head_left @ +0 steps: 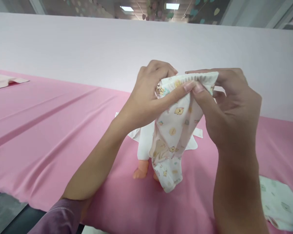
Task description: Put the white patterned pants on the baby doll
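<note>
Holding, head view: left hand (156, 87) and right hand (234, 104) both pinched on the gathered waistband (192, 77), upper centre of the frame.
Baby trousers (172, 131): white, printed with small bears; hanging from both hands, centre of the frame.
Doll (141, 169): largely hidden behind the trousers; one foot visible, lower centre.
Pink sheet (51, 130): creased, across middle and lower frame.
Printed cloth (280, 201): lying at lower right, near the right forearm.
</note>
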The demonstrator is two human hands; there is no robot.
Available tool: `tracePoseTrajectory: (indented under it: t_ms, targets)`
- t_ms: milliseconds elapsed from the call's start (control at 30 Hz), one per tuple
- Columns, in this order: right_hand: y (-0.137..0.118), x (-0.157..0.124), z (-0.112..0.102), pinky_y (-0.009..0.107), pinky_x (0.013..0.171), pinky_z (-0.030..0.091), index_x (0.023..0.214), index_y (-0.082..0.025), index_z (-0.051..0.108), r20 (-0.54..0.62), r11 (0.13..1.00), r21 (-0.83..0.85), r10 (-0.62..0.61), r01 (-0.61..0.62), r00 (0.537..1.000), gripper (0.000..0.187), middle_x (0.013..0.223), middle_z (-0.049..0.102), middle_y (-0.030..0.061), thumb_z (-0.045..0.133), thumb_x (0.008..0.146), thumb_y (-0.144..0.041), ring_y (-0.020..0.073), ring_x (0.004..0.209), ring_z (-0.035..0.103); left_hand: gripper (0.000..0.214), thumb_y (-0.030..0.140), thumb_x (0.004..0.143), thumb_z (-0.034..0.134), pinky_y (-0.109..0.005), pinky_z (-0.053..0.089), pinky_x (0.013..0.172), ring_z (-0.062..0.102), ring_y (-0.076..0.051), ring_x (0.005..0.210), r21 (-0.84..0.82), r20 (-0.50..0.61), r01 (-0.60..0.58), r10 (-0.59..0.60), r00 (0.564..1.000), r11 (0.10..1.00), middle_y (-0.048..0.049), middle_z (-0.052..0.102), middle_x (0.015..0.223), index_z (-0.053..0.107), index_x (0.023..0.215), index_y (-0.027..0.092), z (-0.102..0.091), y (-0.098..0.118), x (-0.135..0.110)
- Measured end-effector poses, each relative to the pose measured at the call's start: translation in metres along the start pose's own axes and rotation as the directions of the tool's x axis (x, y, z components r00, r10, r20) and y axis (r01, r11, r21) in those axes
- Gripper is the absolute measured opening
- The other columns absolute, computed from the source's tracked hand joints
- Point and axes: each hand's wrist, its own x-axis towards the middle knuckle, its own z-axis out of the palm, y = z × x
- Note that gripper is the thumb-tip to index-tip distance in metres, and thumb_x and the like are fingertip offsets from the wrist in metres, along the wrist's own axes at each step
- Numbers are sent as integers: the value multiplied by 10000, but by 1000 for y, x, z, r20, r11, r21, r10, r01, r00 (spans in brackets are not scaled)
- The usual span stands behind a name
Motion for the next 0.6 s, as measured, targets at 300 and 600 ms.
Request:
tracePoseTrajectory:
  t_ms: [300, 600]
  targets:
    - [-13, 5, 4, 331, 788, 590, 1016, -257, 718, -144, 911, 411, 88, -22, 986, 194, 1018, 676, 17, 587, 1017, -114, 184, 923, 684, 216, 448, 1082, 598, -383, 481, 1073, 617, -232, 1295, -437, 103, -27, 80, 991, 899, -64, 616, 1406, 545, 1092, 239, 1, 1, -4]
    - [-24, 3, -20, 268, 847, 602, 1063, -335, 817, -255, 896, 402, 307, -188, 917, 181, 1281, 688, -55, 660, 1046, -247, 283, 1359, 629, 241, 469, 964, 775, -342, 538, 862, 689, -242, 1045, -384, 341, 74, 68, 938, 920, -48, 679, 1138, 714, 1043, 250, -11, 0, -5]
